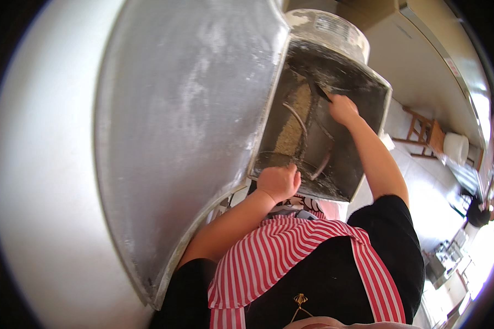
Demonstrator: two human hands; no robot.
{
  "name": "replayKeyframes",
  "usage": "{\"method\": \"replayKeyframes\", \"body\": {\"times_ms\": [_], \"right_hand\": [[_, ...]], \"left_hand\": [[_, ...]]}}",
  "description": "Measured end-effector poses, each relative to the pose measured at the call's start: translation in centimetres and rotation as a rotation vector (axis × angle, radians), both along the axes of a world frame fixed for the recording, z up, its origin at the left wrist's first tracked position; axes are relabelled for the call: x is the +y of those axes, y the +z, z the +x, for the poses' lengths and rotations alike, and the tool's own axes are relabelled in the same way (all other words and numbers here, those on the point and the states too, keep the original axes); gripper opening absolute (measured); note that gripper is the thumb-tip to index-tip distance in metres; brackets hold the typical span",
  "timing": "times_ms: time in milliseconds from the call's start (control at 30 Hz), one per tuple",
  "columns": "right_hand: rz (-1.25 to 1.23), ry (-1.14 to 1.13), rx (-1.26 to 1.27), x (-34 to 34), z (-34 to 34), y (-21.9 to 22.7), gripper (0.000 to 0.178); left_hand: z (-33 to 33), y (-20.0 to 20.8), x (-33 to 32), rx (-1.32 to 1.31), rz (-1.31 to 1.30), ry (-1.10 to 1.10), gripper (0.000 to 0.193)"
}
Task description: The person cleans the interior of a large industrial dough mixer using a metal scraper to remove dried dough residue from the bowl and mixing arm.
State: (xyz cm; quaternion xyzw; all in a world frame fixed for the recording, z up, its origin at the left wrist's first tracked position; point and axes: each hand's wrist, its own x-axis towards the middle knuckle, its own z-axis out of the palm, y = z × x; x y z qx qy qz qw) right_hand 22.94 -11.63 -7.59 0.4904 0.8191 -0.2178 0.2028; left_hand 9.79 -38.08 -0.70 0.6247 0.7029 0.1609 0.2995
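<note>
Head view: right hand (344, 109) grips a dark scraper (322, 93) far inside the trough (368, 98), beside pale mixture (287, 140); left hand (280, 182) curls closed at the near end, contents unclear. Floury metal surface (175, 137) left, wooden stool (436, 136) right.

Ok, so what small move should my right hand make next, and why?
I'd probably ease the dark tool in your right hand leftward to the pale mix, steering around the curved bar. The tool is near the far end of the trough, the mix lies to its left, and the bar arches across it.
</note>
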Motion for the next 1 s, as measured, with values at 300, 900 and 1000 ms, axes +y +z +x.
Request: {"method": "replayKeyframes", "body": {"times_ms": [300, 900, 1000], "right_hand": [[-0.544, -0.793, 0.379, -2.9, 7.3, 1.9, 0.041], [-0.133, -0.997, 0.574, -13.3, 4.2, -19.8, 0.041], [-0.477, -1.309, 0.807, -12.5, 1.7, -14.8, 0.036]], "left_hand": [[-0.2, 0.3, 0.1, -0.025, -0.035, -0.010, 0.022], [-0.1, 0.0, 0.1, -0.013, -0.037, -0.004, 0.020], [-0.2, 0.0, -0.2, -0.003, -0.049, 0.006, 0.020]]}}
